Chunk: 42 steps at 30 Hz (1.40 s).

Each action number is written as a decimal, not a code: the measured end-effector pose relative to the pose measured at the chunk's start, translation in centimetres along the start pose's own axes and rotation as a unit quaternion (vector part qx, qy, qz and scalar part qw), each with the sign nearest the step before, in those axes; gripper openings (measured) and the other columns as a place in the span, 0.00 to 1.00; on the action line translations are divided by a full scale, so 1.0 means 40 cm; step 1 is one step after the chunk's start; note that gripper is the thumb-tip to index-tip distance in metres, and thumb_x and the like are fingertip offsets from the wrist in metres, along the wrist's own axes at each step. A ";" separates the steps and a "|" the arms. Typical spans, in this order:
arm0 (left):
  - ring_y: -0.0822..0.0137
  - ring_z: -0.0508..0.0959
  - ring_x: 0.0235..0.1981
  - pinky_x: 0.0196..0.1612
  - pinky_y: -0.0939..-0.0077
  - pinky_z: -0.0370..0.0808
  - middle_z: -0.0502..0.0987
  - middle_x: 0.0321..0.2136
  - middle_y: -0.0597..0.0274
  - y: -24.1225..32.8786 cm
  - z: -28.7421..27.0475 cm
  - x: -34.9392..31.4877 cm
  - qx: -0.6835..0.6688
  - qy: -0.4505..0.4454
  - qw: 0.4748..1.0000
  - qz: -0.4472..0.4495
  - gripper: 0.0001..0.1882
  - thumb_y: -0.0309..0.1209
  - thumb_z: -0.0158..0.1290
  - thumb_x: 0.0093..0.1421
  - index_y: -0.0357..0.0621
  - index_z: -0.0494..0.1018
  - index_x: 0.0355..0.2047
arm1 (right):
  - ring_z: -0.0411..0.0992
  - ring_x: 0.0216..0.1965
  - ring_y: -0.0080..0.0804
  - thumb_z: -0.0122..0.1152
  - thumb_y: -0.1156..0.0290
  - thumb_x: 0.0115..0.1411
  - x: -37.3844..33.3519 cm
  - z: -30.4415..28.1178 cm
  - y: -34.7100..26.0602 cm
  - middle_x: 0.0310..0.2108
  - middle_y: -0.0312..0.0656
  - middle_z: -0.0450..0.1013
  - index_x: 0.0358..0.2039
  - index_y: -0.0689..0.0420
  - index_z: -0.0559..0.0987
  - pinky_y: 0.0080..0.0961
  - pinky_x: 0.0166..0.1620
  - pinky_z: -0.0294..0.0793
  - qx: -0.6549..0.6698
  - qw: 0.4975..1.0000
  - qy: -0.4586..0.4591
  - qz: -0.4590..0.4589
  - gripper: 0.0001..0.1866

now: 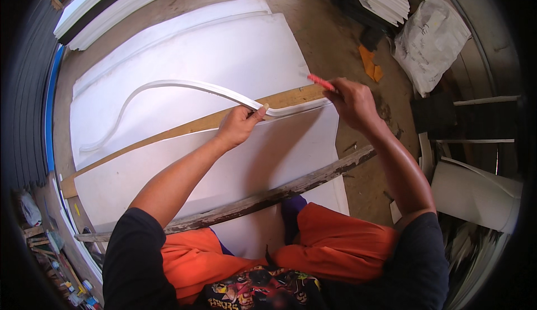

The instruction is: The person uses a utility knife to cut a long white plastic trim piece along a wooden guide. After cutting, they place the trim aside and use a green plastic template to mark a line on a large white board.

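A long, curved white foam strip [196, 84] runs over the white sheets, its far part arching up to the left. My left hand [239, 125] is closed on the strip near its middle, thumb on top. In my right hand [356, 104] is a red cutter knife [321, 83], its tip pointing left, above the strip's right end. That end lies by the right hand's fingers; whether they touch it I cannot tell. Under the strip, a long wooden board [168, 135] lies between the far white sheet [212, 47] and the near white sheet [140, 170].
A weathered wooden plank [279, 191] crosses just in front of my legs. Stacked white and black sheets [100, 13] stand at the far left. On the right are a white sack [430, 41], an orange scrap [369, 62] and a rolled white sheet [475, 192].
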<state>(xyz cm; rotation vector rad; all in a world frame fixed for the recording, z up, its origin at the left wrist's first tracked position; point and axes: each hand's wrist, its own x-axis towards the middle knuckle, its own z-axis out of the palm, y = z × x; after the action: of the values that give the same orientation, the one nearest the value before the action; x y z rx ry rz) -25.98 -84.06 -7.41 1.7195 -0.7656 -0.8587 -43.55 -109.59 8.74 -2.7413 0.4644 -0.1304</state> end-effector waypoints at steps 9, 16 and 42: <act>0.67 0.80 0.44 0.51 0.69 0.75 0.85 0.40 0.57 0.080 0.007 -0.023 0.014 -0.019 0.999 -0.023 0.34 0.60 0.49 0.73 0.37 0.82 0.48 | 0.80 0.27 0.42 0.63 0.58 0.69 -0.130 0.029 -0.113 0.29 0.40 0.75 0.62 0.29 0.78 0.39 0.27 0.78 -0.100 0.976 -0.104 -0.164 0.21; 0.54 0.83 0.52 0.56 0.62 0.75 0.86 0.46 0.52 0.112 0.004 -0.040 0.078 0.024 0.996 -0.038 0.39 0.68 0.46 0.70 0.43 0.82 0.50 | 0.80 0.25 0.40 0.58 0.55 0.72 -0.113 0.035 -0.158 0.30 0.44 0.77 0.60 0.29 0.80 0.38 0.24 0.77 -0.128 0.977 -0.093 -0.142 0.17; 0.59 0.76 0.24 0.33 0.62 0.72 0.75 0.19 0.55 0.129 0.029 -0.042 0.081 0.107 0.990 -0.049 0.40 0.65 0.46 0.71 0.38 0.81 0.24 | 0.79 0.22 0.40 0.58 0.59 0.71 -0.093 0.039 -0.161 0.26 0.44 0.79 0.53 0.38 0.85 0.38 0.25 0.76 -0.173 0.978 -0.061 -0.099 0.13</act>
<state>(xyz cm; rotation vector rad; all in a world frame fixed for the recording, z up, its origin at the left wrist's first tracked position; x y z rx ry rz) -28.35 -84.69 -2.41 1.9705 -0.6240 -0.6779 -44.89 -102.15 9.47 -3.1108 0.1909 0.0785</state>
